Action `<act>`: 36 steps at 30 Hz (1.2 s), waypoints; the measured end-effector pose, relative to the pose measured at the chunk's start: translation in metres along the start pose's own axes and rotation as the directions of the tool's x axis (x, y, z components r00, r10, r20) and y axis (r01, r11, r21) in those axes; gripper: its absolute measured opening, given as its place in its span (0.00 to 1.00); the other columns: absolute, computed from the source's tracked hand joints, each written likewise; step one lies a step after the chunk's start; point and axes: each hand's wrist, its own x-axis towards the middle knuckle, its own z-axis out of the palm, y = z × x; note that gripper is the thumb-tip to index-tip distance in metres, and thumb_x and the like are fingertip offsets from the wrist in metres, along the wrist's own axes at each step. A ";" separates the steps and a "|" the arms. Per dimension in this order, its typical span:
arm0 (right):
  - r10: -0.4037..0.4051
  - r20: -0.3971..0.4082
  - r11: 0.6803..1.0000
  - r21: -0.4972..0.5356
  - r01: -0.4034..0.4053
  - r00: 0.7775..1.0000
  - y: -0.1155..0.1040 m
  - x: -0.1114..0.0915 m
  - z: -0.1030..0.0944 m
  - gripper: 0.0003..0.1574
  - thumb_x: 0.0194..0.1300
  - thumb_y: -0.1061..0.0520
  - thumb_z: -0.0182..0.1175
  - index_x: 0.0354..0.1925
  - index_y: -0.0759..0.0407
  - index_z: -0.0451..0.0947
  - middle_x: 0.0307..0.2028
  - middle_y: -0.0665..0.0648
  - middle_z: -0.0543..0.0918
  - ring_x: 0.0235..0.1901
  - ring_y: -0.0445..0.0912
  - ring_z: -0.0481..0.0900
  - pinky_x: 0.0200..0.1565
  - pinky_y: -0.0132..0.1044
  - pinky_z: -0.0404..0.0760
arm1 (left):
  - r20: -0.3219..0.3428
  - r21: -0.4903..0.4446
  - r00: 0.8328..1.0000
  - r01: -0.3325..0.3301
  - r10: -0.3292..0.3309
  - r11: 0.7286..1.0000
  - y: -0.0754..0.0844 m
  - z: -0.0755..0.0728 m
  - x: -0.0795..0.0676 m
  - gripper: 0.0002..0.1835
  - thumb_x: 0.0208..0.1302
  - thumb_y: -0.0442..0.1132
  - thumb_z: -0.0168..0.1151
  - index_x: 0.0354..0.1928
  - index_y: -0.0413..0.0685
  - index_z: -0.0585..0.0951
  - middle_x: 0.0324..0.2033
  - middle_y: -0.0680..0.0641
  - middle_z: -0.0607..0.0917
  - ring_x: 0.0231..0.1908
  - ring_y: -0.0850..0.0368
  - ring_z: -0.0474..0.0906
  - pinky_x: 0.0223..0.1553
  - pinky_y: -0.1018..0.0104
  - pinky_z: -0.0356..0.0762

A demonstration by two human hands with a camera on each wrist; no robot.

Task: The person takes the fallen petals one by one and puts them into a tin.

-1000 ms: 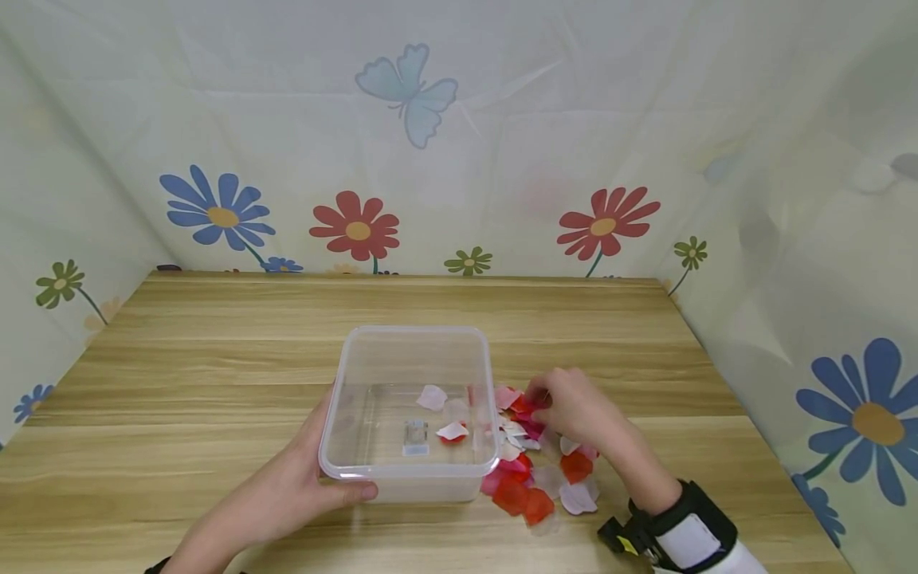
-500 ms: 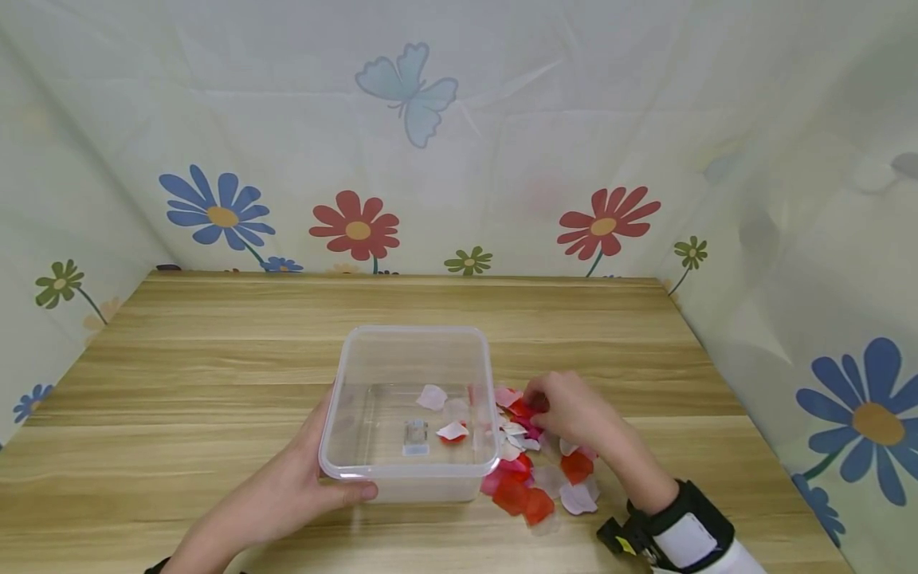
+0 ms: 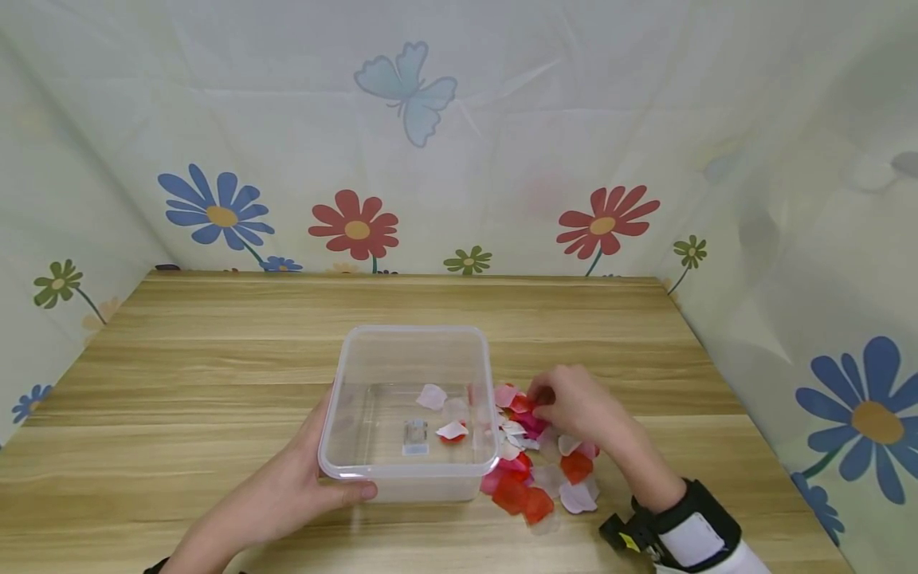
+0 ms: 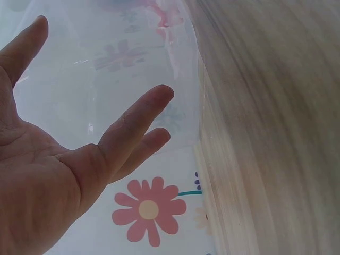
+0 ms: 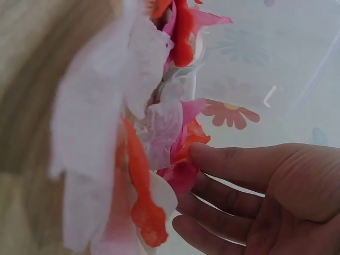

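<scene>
A clear plastic box [image 3: 430,488] stands upright on the table, its top uncovered. My left hand [image 3: 294,478] steadies its left side, thumb along the front wall; in the left wrist view the fingers [image 4: 135,119] lie spread and nearly straight at the wall. Several pale petals, one with red under it, are in the box, among them a white petal [image 3: 432,397]. A pile of red, pink and white artificial petals [image 3: 511,494] lies beside the box's right wall. At its far side my right hand [image 3: 584,406] pinches an orange-red petal [image 5: 196,133] and a magenta petal [image 5: 183,178] between thumb and fingers.
The wooden table [image 3: 237,319] runs back to a white cloth [image 3: 502,119] printed with flowers and a butterfly. Similar cloth hangs at both sides. A black strap [image 3: 696,522] with a small device sits on the right wrist.
My right hand shifts very slightly over the far part of the pile, and the petals under its fingertips stir a little. The box and the left hand stay put.
</scene>
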 end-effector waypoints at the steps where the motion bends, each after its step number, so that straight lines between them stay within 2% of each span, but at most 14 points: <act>1: 0.004 -0.003 1.000 -0.002 -0.004 1.000 0.000 0.000 -0.001 0.06 0.59 0.65 0.70 0.35 0.55 0.85 0.28 0.47 0.79 0.29 0.44 0.74 0.33 0.30 0.76 | 0.000 -0.007 1.000 0.001 -0.001 1.000 0.002 0.000 0.000 0.65 0.49 0.44 0.80 0.78 0.69 0.40 0.70 0.57 0.55 0.61 0.51 0.64 0.58 0.65 0.66; 8: 0.019 -0.017 1.000 0.010 -0.019 1.000 -0.001 -0.002 -0.005 0.06 0.59 0.65 0.69 0.34 0.55 0.85 0.27 0.47 0.78 0.27 0.44 0.74 0.30 0.30 0.75 | -0.005 -0.002 1.000 0.005 -0.005 1.000 0.011 0.000 -0.001 0.65 0.49 0.43 0.80 0.78 0.69 0.41 0.70 0.56 0.56 0.61 0.50 0.65 0.58 0.64 0.66; 19: -0.069 -0.088 0.996 0.051 0.073 0.994 0.000 -0.007 -0.016 0.07 0.59 0.66 0.69 0.33 0.54 0.84 0.27 0.44 0.79 0.28 0.42 0.75 0.30 0.28 0.76 | 0.000 -0.014 1.000 -0.011 0.011 1.000 -0.004 0.000 0.000 0.65 0.48 0.45 0.80 0.78 0.69 0.40 0.70 0.56 0.56 0.61 0.49 0.66 0.57 0.65 0.67; 26: -0.089 -0.121 0.994 0.057 0.097 0.989 -0.002 -0.010 -0.022 0.08 0.58 0.68 0.69 0.33 0.56 0.86 0.28 0.45 0.81 0.30 0.42 0.79 0.34 0.28 0.78 | -0.014 0.044 1.000 -0.003 0.004 0.999 -0.007 0.000 -0.001 0.66 0.47 0.47 0.80 0.78 0.70 0.40 0.70 0.58 0.56 0.62 0.51 0.65 0.60 0.63 0.65; 36: -0.125 -0.176 0.986 0.086 0.142 0.976 -0.012 -0.016 -0.027 0.09 0.57 0.67 0.71 0.35 0.55 0.87 0.31 0.45 0.83 0.33 0.42 0.83 0.36 0.28 0.80 | -0.021 0.059 1.000 -0.021 0.023 0.998 -0.007 0.000 -0.001 0.66 0.47 0.46 0.80 0.78 0.68 0.40 0.70 0.58 0.55 0.63 0.51 0.64 0.61 0.62 0.64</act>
